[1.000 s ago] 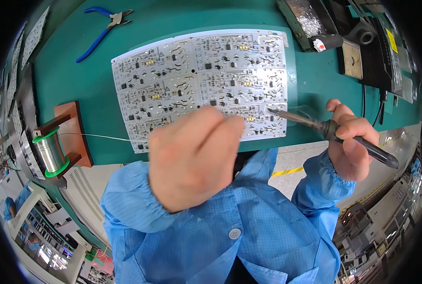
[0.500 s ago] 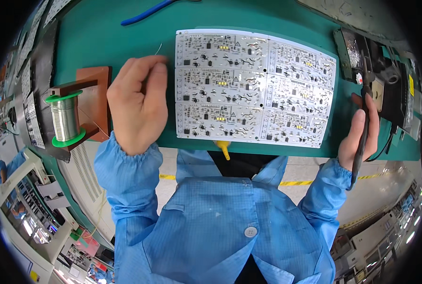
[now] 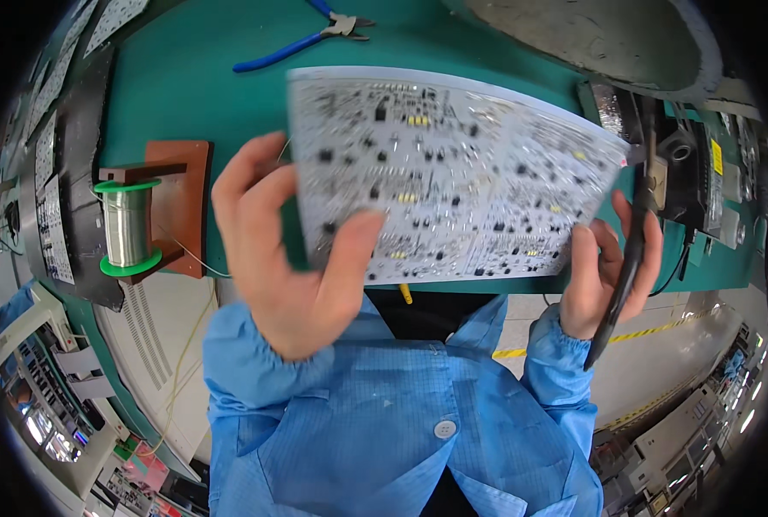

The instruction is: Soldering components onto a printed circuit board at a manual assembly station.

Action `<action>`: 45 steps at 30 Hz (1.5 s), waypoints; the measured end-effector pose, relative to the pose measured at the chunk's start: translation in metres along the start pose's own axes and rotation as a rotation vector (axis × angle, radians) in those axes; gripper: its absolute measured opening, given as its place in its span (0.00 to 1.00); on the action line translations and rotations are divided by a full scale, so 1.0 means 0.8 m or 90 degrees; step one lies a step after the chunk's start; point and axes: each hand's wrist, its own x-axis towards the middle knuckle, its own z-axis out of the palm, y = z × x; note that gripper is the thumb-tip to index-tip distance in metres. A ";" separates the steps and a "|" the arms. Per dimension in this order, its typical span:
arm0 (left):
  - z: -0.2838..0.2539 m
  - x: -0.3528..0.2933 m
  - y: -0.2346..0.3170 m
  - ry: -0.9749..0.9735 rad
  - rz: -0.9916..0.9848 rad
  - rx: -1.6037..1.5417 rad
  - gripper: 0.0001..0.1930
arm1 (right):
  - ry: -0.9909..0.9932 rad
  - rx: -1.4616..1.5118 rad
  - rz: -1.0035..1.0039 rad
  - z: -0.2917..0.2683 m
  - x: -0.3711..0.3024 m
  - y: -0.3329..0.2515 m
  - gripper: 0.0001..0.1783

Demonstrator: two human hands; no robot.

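Pliers beyond, spool leftward: left hand pinches the board, right hand grips the iron.

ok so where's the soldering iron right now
The soldering iron is on the right of the head view, held in the right hand, beside the right edge of the circuit board panel.
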 end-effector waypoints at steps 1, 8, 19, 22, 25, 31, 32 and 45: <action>0.003 -0.007 0.012 0.057 -0.065 -0.157 0.27 | 0.045 -0.007 -0.020 -0.001 -0.002 -0.005 0.37; 0.009 -0.019 -0.044 0.121 0.066 -0.460 0.12 | 0.031 0.216 -0.088 0.006 -0.008 -0.008 0.33; -0.010 -0.009 -0.048 0.005 0.099 -0.468 0.15 | 0.040 0.352 -0.028 -0.008 -0.021 -0.002 0.40; -0.001 -0.012 -0.036 0.050 0.167 -0.345 0.12 | 0.020 0.229 -0.022 -0.011 -0.022 -0.005 0.39; -0.004 -0.005 -0.043 0.001 0.227 -0.363 0.12 | 0.024 0.225 -0.024 -0.015 -0.023 -0.004 0.37; -0.008 -0.007 -0.031 0.010 0.221 -0.322 0.13 | 0.010 0.238 -0.004 -0.017 -0.029 -0.001 0.39; -0.011 -0.005 -0.026 -0.009 0.232 -0.303 0.13 | 0.008 0.237 -0.003 -0.017 -0.031 0.001 0.39; -0.022 -0.017 -0.009 -0.049 0.150 -0.322 0.14 | 0.019 0.261 0.009 -0.026 -0.043 0.005 0.42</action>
